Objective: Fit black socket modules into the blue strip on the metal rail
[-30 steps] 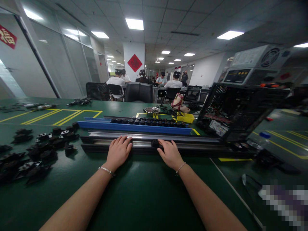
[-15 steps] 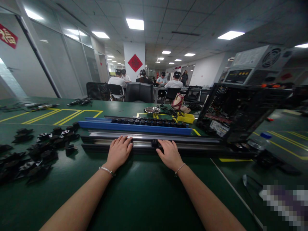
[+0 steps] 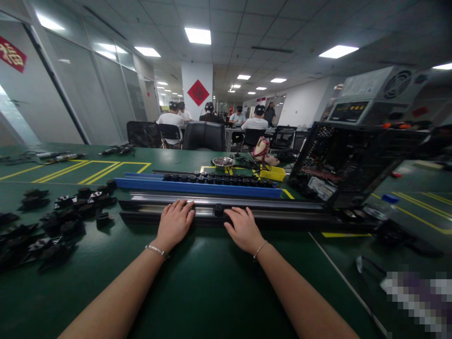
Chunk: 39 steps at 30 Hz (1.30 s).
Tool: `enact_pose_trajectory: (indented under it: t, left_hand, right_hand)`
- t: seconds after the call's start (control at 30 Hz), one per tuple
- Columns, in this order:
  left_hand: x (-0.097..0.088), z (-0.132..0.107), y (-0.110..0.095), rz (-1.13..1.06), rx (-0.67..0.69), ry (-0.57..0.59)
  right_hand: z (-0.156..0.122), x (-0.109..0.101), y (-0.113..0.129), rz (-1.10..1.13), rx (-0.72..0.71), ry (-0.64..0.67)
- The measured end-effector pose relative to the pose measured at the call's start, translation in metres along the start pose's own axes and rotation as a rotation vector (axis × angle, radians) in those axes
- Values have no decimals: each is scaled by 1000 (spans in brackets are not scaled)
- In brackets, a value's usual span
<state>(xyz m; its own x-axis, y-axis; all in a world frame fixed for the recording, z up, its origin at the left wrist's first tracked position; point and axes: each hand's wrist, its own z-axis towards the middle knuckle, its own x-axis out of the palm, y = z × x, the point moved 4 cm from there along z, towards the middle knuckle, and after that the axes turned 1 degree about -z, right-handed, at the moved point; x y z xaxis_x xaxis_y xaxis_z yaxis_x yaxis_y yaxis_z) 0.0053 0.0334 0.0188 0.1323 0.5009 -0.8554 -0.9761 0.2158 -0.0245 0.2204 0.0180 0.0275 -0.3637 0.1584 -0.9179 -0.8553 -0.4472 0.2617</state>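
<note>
A long black metal rail (image 3: 286, 214) lies across the green table in front of me. Set in its channel is a small black block (image 3: 218, 209), between my two hands. My left hand (image 3: 175, 221) rests on the rail to the left of the block, fingers spread and lying flat. My right hand (image 3: 244, 227) is just right of the block, its fingers stretched over the rail, with the index fingertip touching or very near the block. Neither hand grips anything. Behind the rail lies a blue rail (image 3: 197, 188) with a row of black parts on it.
Loose black parts (image 3: 72, 214) are heaped at the left. An open computer case (image 3: 349, 160) stands at the right, with a power supply (image 3: 381, 89) on top. A metal bowl (image 3: 223, 162) and yellow tray (image 3: 273, 173) sit behind. Several people are seated farther off.
The small black block has slid a little to the left along the rail, and my right hand has moved left with it. My left hand has stayed in place.
</note>
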Motion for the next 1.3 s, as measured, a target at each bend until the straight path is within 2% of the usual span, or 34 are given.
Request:
enact_pose_trajectory:
  t: [0.2,0.4,0.5,0.73,0.87,1.03,1.3]
  left_hand:
    - [2,-1,0,-28,12,-30]
    - [0,0,-21,-105,209,27]
    - [0,-1,-33,-79,251,51]
    - [5,-6,-43,-25,236,70]
    - [5,-6,-45,9,240,74]
    - [3,-6,-46,29,254,76]
    - [-4,-6,-47,37,234,63]
  right_hand:
    - [0,1,8,0,-41,24]
    - [-1,2,10,-68,-65,48]
    - [0,5,13,-86,-88,36]
    - [0,11,18,-76,-132,34]
    - [-1,10,17,-115,-145,-14]
    - [-1,8,5,-227,-65,-92]
    - [0,9,0,-250,-34,-62]
